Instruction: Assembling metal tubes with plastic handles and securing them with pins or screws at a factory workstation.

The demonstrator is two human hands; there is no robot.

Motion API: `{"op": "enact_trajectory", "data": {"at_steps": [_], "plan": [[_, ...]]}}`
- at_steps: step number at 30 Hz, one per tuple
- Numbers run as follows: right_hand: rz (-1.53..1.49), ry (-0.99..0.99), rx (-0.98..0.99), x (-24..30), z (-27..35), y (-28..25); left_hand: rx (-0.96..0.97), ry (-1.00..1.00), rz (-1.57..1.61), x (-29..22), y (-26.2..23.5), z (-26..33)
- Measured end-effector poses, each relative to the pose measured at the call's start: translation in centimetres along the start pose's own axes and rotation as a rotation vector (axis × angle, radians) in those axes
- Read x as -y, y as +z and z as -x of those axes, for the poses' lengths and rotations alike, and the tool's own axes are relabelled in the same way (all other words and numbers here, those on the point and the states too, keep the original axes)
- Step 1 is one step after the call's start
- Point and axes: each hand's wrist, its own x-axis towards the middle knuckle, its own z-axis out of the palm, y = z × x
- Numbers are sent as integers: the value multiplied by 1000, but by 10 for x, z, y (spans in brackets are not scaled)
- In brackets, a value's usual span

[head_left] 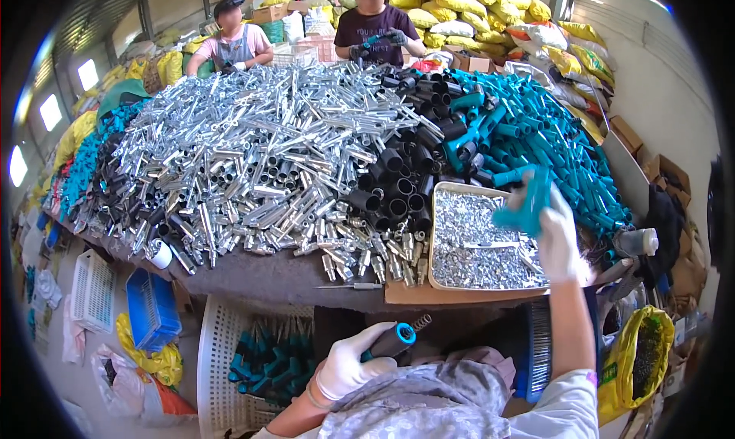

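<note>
Below the tabletop [291, 282], our left hand [346, 366] grips one assembled handle [392, 341]; our right hand [557, 244] clutches a teal sleeve [528, 205]. We judge huge piles remain.

One head-worn fisheye camera is looking down and forward from above the person's chest, so the table [253, 274] is curving toward the rim. The left hand [348, 366] is sitting close under the lens at six o'clock, the right hand [557, 244] is reaching out at three o'clock, and the heap of metal tubes [260, 156] is filling the centre. Two other people [375, 26] are sitting far off at twelve o'clock. No second view is sharing the scene.
</note>
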Motion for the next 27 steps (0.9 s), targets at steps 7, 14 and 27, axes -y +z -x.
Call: {"op": "enact_trajectory", "data": {"at_steps": [7, 14, 27], "plan": [[-703, 753, -104, -37, 153, 76, 33, 66, -202, 2, 2, -6], [-523, 587, 67, -28, 145, 75, 87, 210, -524, 6, -7, -5], [420, 124, 755, -5, 129, 72, 583, -57, -527, 5, -20, 2]]}}
